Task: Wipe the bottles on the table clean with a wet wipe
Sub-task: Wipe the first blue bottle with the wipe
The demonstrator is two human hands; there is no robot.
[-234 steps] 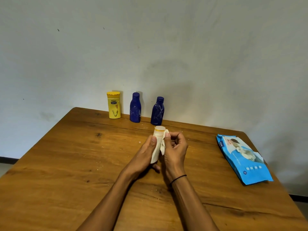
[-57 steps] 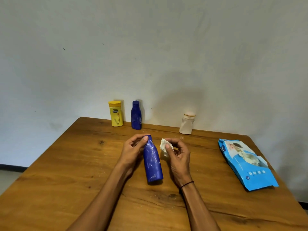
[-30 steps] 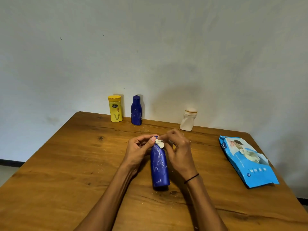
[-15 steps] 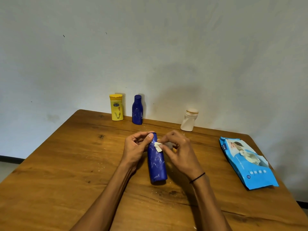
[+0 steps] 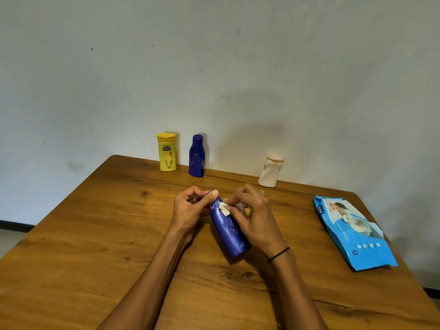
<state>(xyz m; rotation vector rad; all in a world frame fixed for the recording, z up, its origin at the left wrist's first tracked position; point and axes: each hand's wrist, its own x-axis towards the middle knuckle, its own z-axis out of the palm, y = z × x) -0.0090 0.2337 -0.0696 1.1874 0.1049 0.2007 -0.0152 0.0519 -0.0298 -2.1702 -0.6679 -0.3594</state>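
- The blue bottle (image 5: 227, 231) sits near the middle of the wooden table (image 5: 95, 234), its base on the wood and its top tipped away from the person toward the wall.
- The left hand (image 5: 190, 213) has its fingers curled in and pinched on the cap end, thumb on top, holding the bottle steady at that tilt.
- The right hand (image 5: 253, 219) has its fingers pressed together on a small folded wipe (image 5: 224, 209), which lies against the bottle's shoulder just below the cap.
- I'd judge the bottle to be light, stiff plastic; it looks glossy and streaked, so likely slick where it is damp. A firm pinch at the cap, with the base resting on the table, seems the safest hold while the body is rubbed.
- The wipe looks soft and limp, bunched small, so it covers little at a time and will need dragging down the whole length.
- Along the far edge by the wall stand a yellow bottle (image 5: 167, 152), a second blue bottle (image 5: 197, 156) just beside it, and a white bottle (image 5: 271, 171) well apart to the right.
- A blue pack of wipes (image 5: 352, 231) lies flat near the right edge.
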